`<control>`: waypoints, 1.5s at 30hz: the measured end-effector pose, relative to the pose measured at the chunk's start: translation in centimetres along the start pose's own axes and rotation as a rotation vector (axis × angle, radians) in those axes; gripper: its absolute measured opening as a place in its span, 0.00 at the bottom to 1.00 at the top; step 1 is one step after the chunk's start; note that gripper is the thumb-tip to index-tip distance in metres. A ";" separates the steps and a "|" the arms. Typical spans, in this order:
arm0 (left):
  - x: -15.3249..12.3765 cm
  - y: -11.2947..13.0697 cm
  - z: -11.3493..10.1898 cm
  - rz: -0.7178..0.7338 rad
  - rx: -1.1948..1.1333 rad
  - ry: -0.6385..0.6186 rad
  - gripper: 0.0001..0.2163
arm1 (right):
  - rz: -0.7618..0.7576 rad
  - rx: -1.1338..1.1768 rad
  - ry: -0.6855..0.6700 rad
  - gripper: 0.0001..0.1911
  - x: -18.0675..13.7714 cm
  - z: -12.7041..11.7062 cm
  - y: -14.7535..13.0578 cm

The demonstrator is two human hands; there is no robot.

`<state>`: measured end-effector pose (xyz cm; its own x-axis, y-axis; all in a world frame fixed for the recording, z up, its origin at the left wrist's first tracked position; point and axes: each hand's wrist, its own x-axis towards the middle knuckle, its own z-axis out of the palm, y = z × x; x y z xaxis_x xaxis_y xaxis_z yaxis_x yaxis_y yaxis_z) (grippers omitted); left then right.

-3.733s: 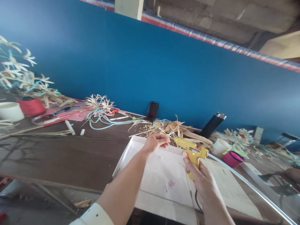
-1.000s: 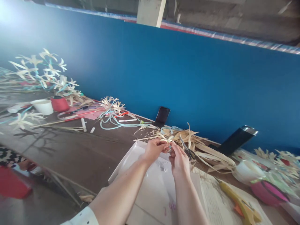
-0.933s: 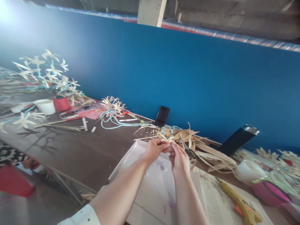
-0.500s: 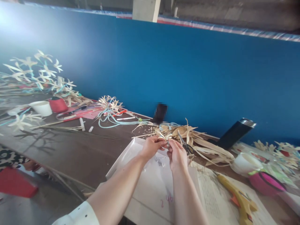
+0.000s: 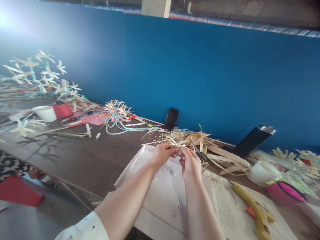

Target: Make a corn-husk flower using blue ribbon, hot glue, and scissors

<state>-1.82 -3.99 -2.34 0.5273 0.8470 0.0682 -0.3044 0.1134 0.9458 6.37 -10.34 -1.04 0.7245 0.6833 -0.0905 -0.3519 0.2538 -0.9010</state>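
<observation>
My left hand (image 5: 163, 154) and my right hand (image 5: 190, 160) meet above a shallow white box (image 5: 160, 180), fingers pinched together. Between the fingertips they hold a small flower of pale straw-like strips (image 5: 178, 144), its petals pointing up; the lower part is hidden by the fingers. Just right of my right hand lies a pair of dark-handled scissors (image 5: 202, 156). Beyond the hands is a heap of dried husk strips (image 5: 203, 141). A yellow glue gun (image 5: 256, 210) rests on printed paper (image 5: 225, 203) to the right.
A black flask (image 5: 255, 141) leans by the blue wall (image 5: 212, 76). White cups (image 5: 263, 172) and a pink pouch (image 5: 286, 194) stand at the right. Pale flowers on blue stems (image 5: 32, 71) fill the far left; a flower bunch (image 5: 117, 108) lies nearer on the brown table (image 5: 110, 156).
The view has shifted slightly. Both hands stay pinched together on the small flower, with only slight finger movement.
</observation>
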 end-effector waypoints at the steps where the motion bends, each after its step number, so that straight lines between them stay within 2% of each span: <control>1: 0.0 0.0 0.0 -0.001 0.001 0.005 0.13 | -0.003 0.000 -0.001 0.12 0.0 0.0 0.0; 11: 0.0 -0.1 0.1 0.019 0.003 0.023 0.10 | -0.020 -0.019 0.014 0.10 -0.2 -0.1 0.1; 18: 0.2 -0.6 -0.3 0.107 0.095 0.001 0.07 | -0.017 -0.012 0.018 0.11 -0.2 0.0 0.1; 31: -0.2 0.0 -0.1 0.153 0.179 0.013 0.13 | -0.009 0.002 0.025 0.10 -0.3 0.0 0.1; 45: 0.0 -0.5 -0.2 0.207 0.176 0.017 0.10 | -0.024 -0.004 0.004 0.11 -0.4 0.1 0.1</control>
<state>-1.81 -3.96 -2.88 0.4543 0.8513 0.2623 -0.2614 -0.1541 0.9528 5.99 -10.54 -1.04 0.7353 0.6741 -0.0708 -0.3320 0.2671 -0.9047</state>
